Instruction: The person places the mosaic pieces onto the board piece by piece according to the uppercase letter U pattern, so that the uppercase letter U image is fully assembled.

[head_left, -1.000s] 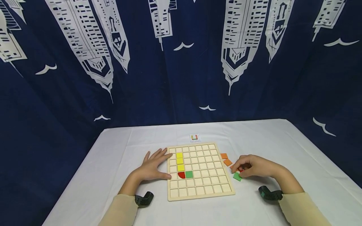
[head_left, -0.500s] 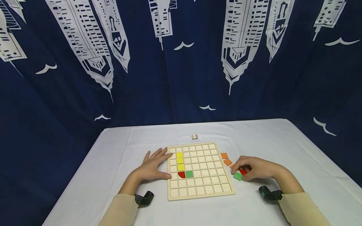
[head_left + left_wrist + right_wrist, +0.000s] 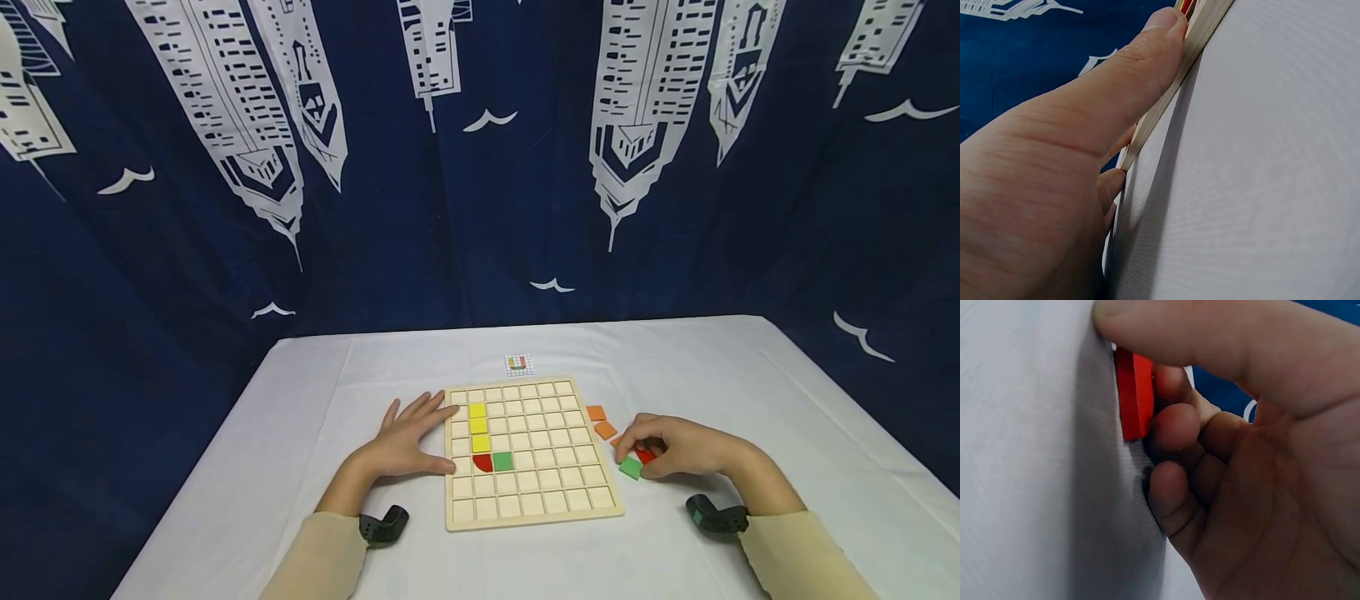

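Note:
My left hand (image 3: pixel 402 442) is spread along the left edge of a wooden grid board (image 3: pixel 536 506), its thumb and index finger resting on the rim. Set in the board are several yellow square tiles (image 3: pixel 478 426) in a column, a red rounded tile (image 3: pixel 482 462) below them and a green square tile (image 3: pixel 502 461) beside that. Right of the board, my right hand (image 3: pixel 678 446) pinches a loose green square tile (image 3: pixel 631 468) lying on the cloth between thumb and index finger. A red tile (image 3: pixel 1135 394) sits under its curled fingers; the thumb hides the green one in the right wrist view.
Orange tiles (image 3: pixel 605 430) lie along the board's right edge, one partly hidden by the right hand. A small printed pattern card (image 3: pixel 519 365) lies behind the board. A white cloth (image 3: pixel 360 375) covers the table, with a dark blue curtain (image 3: pixel 480 208) behind it.
The right hand has shifted slightly, so more of the red tile shows beneath it, and the loose green tile has turned a little. The left hand and board stay put.

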Demonstrator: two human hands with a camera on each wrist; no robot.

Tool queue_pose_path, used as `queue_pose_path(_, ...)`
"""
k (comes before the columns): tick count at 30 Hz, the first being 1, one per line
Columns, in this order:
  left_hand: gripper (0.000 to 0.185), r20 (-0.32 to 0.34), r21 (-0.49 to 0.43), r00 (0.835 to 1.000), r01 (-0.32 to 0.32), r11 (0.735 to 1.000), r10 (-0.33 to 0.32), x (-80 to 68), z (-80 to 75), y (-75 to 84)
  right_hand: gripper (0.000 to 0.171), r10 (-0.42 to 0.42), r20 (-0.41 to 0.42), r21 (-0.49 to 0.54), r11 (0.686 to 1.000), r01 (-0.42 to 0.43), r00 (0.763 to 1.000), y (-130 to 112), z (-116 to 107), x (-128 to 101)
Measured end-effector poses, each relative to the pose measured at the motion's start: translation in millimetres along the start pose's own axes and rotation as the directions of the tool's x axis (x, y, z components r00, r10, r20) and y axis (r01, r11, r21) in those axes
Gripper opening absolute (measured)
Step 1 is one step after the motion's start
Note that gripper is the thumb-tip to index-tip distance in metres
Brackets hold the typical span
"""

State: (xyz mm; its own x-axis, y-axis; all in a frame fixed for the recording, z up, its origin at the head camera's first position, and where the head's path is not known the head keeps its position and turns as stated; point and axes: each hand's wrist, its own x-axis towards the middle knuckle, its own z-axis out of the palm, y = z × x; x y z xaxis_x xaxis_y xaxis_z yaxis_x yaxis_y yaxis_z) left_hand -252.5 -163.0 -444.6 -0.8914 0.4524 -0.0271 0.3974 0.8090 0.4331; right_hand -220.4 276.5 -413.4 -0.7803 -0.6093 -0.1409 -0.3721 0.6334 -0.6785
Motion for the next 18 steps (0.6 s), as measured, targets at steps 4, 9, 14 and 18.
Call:
queue_pose_path(4,0.096,0.002,-0.003,1.000,-0.004,1.000,0.004,-0.5,-0.6,0.3,0.028,-0.007,0.002,0.008,1.000,0.007,1.000,0.1,-0.7,0.0)
queue_pose_path(9,0.096,0.006,0.002,1.000,-0.004,1.000,0.004,-0.9,-1.5,1.8,0.027,-0.027,-0.008,0.043,0.999,0.027,1.000,2.9,-0.9,0.3)
queue_pose_path(14,0.096,0.007,0.000,1.000,-0.004,1.000,0.004,-1.3,-2.4,2.9,0.026,-0.027,-0.033,0.079,0.996,0.030,0.999,5.8,-0.8,1.7)
queue_pose_path(18,0.096,0.006,-0.004,1.000,-0.008,1.000,0.008,-1.4,-2.5,2.8,0.027,-0.027,-0.072,0.096,0.995,0.034,0.997,7.3,-0.6,3.5)
